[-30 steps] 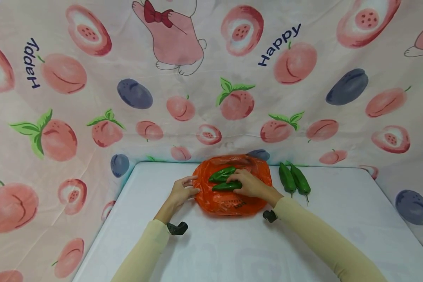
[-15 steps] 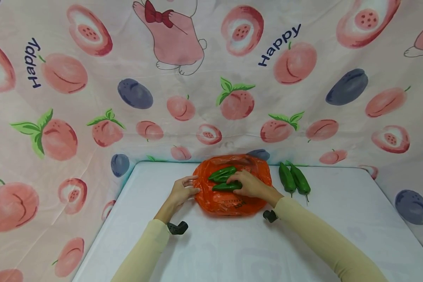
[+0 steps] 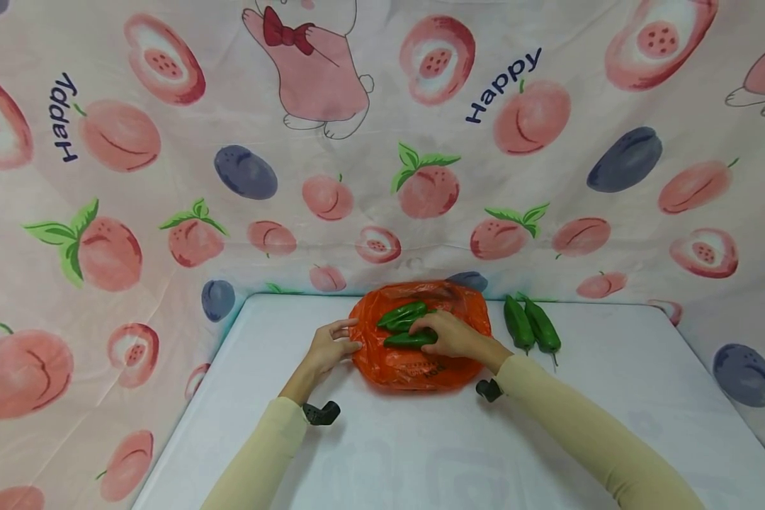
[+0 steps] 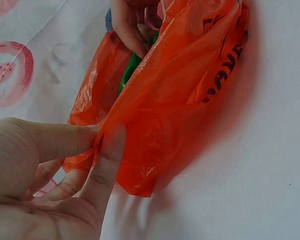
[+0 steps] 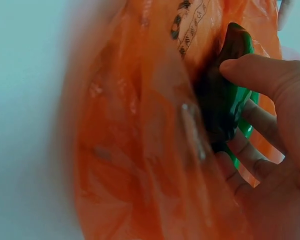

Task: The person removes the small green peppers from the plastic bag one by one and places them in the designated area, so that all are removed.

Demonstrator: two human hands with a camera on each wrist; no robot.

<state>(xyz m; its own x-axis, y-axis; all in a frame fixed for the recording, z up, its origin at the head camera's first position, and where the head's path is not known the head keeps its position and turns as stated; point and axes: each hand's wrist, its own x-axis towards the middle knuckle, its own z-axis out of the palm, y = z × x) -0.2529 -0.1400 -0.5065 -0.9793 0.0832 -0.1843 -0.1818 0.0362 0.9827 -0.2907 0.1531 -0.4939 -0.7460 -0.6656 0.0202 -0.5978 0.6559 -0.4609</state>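
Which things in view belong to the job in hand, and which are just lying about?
In the job:
thin orange plastic bag, pinched by the left hand
long green pepper, held by the right hand
more green pepper in the bag, count unclear

Lying about or background:
two long green peppers right of the bag, untouched; may belong too
white table
pink fruit-printed cloth backdrop

The backdrop point(image 3: 370, 159) reads "Happy" 2 times.
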